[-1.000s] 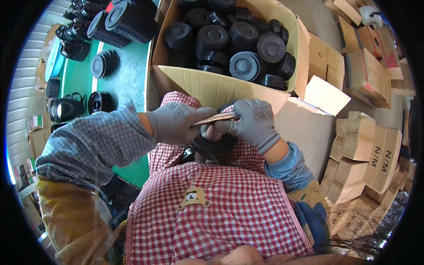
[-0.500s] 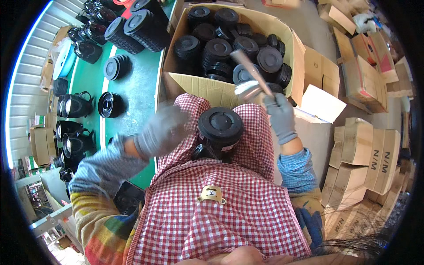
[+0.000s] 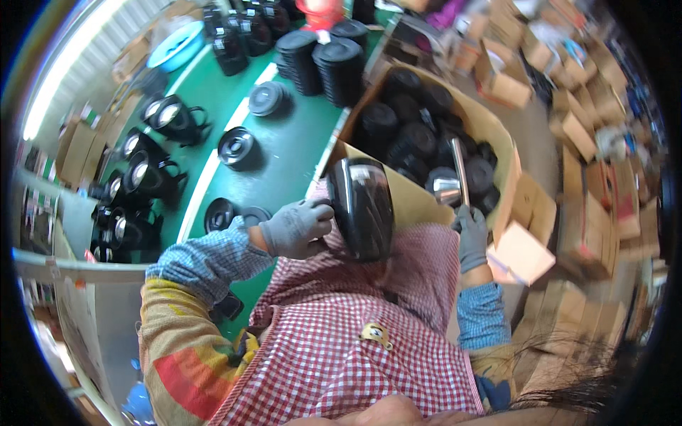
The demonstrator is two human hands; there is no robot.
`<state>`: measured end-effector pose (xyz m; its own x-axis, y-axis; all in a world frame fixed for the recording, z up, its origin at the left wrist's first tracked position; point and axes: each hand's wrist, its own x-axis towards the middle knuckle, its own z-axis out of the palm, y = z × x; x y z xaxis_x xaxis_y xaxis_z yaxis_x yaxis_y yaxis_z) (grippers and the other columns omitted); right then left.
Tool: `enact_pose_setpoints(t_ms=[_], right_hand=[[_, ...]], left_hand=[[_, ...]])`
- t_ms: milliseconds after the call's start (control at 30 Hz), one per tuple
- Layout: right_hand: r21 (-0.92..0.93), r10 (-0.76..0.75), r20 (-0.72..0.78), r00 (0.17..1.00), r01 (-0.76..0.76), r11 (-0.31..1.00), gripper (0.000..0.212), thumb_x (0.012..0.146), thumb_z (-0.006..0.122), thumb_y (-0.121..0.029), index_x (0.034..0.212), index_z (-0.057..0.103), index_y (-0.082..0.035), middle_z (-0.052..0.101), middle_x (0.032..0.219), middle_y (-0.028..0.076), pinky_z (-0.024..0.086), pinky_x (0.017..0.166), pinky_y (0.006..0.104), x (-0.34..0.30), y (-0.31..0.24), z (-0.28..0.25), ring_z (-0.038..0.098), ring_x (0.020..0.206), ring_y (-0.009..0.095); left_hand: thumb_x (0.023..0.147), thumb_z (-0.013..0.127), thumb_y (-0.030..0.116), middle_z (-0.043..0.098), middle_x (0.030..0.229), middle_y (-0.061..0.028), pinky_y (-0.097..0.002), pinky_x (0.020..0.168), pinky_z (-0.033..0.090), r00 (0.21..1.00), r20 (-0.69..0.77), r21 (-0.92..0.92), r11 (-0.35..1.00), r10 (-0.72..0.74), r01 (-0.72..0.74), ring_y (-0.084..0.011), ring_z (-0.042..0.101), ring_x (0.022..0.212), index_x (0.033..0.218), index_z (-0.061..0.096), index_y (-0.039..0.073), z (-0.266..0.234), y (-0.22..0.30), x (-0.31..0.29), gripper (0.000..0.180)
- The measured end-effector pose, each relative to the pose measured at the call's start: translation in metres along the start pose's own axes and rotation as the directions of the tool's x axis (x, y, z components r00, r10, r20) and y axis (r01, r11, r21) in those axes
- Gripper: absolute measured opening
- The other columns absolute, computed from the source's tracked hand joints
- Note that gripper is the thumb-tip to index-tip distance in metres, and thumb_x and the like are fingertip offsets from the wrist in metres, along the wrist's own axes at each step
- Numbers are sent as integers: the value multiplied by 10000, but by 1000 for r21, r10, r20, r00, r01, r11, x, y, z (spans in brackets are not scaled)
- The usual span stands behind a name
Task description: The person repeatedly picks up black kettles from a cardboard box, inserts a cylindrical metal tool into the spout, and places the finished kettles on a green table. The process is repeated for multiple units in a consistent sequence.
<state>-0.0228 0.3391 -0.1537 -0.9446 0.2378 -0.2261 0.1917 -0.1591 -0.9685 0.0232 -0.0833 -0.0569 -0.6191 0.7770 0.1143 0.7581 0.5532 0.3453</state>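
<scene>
My left hand (image 3: 295, 228), in a grey glove, is closed at the side of a glossy black mug (image 3: 364, 209) and grips it by the handle. The mug is raised over my lap, tilted, with its side facing up; its lid end cannot be made out. On the right, my gloved right hand (image 3: 472, 238) is wrapped round a hammer (image 3: 447, 187) with a shiny metal head. The hammer is held up beside the near wall of a cardboard box (image 3: 405, 195), in front of the black lids (image 3: 415, 138) inside.
A green table (image 3: 298, 138) on the left bears several black mugs (image 3: 145, 170), single lids (image 3: 266, 98) and tall stacks of lids (image 3: 337, 67). A red container (image 3: 320, 13) and a blue basin (image 3: 176, 46) stand farther back. Cardboard cartons (image 3: 590, 234) line the right side.
My left hand has taken hold of the mug and lifted it off my lap, tipping it over. The hammer has swung lower at my right. The view has turned toward the left.
</scene>
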Motion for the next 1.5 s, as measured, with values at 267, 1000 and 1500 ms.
enact_pose_setpoints(t_ms=[267,1000,1500], right_hand=[[-545,-124,582,803,499,674,231,903,711,-260,980,668,-46,655,865,181,507,730,429,27,-3,229,650,805,320],[-681,-137,471,872,458,572,339,938,639,-178,1228,659,-4,662,1246,195,462,1021,456,53,42,177,597,1167,366],[-193,-419,843,338,916,351,380,879,691,-178,1230,661,-33,653,1243,177,448,1025,506,42,-4,320,597,1170,389]], left_hand=[[987,670,185,605,1013,11,-318,853,532,260,-335,-938,294,-906,-184,-124,606,934,1136,601,64,-67,-143,-92,204],[896,759,286,708,838,-140,-411,694,509,-271,-464,-884,418,-844,211,-233,649,738,1028,693,-1,-87,-559,21,323],[704,760,169,595,1277,-140,-477,975,451,282,-783,306,51,-554,951,-327,526,1257,1180,670,107,-158,-311,-192,487]])
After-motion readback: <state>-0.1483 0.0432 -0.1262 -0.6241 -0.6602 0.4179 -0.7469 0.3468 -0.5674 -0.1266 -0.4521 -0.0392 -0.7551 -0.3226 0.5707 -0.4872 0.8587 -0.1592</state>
